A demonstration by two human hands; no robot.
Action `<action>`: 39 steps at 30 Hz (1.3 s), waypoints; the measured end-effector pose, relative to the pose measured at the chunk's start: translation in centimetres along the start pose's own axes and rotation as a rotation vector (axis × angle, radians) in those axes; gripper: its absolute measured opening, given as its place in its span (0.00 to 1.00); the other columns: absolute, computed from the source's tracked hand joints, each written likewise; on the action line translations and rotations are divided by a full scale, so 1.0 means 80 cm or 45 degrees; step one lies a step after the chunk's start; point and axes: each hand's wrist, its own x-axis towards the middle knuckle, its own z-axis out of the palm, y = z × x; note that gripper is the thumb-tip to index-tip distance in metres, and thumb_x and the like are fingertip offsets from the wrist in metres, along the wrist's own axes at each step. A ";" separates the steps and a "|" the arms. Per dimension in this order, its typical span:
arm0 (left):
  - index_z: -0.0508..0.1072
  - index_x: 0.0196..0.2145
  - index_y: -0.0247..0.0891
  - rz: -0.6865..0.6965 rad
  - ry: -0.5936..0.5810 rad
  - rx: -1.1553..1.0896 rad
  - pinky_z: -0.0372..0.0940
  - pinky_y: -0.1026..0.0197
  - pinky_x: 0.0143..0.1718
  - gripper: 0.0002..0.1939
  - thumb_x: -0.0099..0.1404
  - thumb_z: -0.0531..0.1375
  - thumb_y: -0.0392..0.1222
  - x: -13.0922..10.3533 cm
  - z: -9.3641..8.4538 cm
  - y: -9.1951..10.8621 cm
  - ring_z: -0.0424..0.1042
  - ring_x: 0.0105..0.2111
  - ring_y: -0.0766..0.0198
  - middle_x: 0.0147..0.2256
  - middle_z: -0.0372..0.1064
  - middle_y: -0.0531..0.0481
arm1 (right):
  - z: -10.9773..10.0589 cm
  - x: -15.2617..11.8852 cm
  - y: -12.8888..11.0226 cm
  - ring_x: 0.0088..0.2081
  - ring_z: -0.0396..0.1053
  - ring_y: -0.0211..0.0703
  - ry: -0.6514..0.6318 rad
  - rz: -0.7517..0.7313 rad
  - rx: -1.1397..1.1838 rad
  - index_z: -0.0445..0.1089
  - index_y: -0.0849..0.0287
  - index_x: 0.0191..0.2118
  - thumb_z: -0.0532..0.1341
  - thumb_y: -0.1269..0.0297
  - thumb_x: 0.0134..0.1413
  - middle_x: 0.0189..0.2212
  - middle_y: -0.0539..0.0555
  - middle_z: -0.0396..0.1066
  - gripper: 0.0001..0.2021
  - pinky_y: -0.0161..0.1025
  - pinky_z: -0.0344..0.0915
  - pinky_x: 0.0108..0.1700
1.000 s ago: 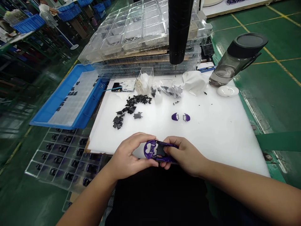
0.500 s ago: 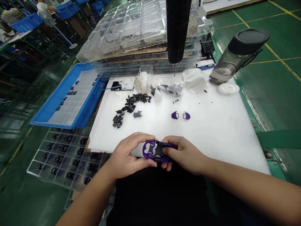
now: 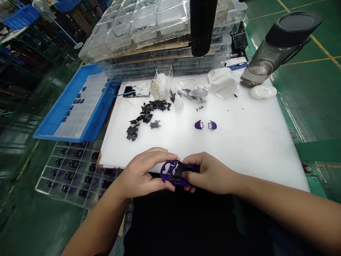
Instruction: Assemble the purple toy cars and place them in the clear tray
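Note:
Between both hands, over the near edge of the white work surface, is a purple toy car body (image 3: 167, 170) with cut-out openings. My left hand (image 3: 145, 174) grips its left end between thumb and fingers. My right hand (image 3: 206, 174) holds the other end, its thumb on a black plastic piece (image 3: 177, 171) set in the body; the right end is partly hidden by the fingers. Beyond the hands lie two small purple curved parts (image 3: 198, 124) with thin black frames. A single dark grey part (image 3: 155, 124) lies near a pile of black plastic parts (image 3: 145, 115).
An electric screwdriver (image 3: 203, 32) hangs over the back of the white board (image 3: 239, 142). Clear compartment trays (image 3: 149, 32) are stacked behind. A water bottle (image 3: 269, 60) and white oval case (image 3: 263, 92) stand right; a blue tray (image 3: 42, 133) and a tray of car bodies (image 3: 71, 174) are left.
The car body has tilted slightly in my hands and moved a little left. My view has shifted, so the board's contents appear higher. Both hands keep their grip.

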 end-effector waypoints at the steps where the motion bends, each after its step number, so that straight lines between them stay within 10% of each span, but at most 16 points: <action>1: 0.67 0.58 0.41 0.007 -0.012 0.008 0.66 0.50 0.53 0.29 0.63 0.71 0.48 0.000 0.000 0.000 0.70 0.48 0.49 0.46 0.71 0.40 | 0.000 0.000 0.001 0.27 0.72 0.38 0.000 0.002 -0.008 0.72 0.63 0.34 0.59 0.68 0.53 0.27 0.52 0.74 0.06 0.35 0.72 0.33; 39: 0.68 0.57 0.44 -0.204 0.078 0.150 0.70 0.60 0.49 0.25 0.65 0.69 0.47 -0.026 -0.001 -0.006 0.72 0.47 0.51 0.50 0.69 0.44 | 0.003 0.008 0.019 0.22 0.69 0.33 0.042 -0.066 0.298 0.67 0.64 0.34 0.59 0.66 0.59 0.21 0.49 0.71 0.06 0.31 0.69 0.29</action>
